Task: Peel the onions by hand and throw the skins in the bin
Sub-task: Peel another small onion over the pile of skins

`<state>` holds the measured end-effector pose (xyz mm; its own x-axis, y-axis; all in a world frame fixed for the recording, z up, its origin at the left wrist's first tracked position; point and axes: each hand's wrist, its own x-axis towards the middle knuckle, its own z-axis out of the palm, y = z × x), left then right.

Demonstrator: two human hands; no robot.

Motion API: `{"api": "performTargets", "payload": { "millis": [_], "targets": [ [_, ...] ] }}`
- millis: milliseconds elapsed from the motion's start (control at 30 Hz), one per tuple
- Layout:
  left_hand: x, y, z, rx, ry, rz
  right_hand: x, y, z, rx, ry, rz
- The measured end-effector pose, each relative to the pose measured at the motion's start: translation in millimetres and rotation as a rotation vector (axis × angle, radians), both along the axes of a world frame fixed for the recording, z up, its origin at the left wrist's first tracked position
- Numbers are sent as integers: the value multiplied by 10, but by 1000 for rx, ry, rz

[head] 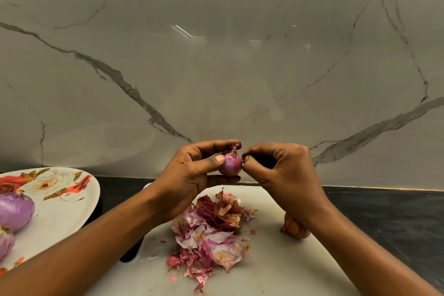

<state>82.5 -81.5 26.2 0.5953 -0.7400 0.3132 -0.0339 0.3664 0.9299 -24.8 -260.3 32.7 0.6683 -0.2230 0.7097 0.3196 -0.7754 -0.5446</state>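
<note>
Left hand (189, 175) grips a small, glossy purple onion (230, 164) while right hand (283, 170) pinches at its side, both raised over the white board's (276, 259) far edge, near the marble wall (216, 55). I see loose skins (211, 230) piled on the board below. Bare dark tabletop (384, 211) lies to the right, and peeled onions (14, 209) sit on the floral plate (60, 211) at left.

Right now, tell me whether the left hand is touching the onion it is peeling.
Touching. The head view shows the left hand with its thumb pressed on the onion and its fingers curled over and under it.
</note>
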Motion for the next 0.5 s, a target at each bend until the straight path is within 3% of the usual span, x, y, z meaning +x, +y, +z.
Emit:
{"api": "performTargets", "payload": {
  "millis": [233, 500],
  "targets": [
    [60, 8, 22, -42, 92, -5, -17, -8, 40, 26, 78, 19],
    [57, -6, 7, -17, 70, 27, -3, -42, 41, 82, 105, 61]
  ]
}}
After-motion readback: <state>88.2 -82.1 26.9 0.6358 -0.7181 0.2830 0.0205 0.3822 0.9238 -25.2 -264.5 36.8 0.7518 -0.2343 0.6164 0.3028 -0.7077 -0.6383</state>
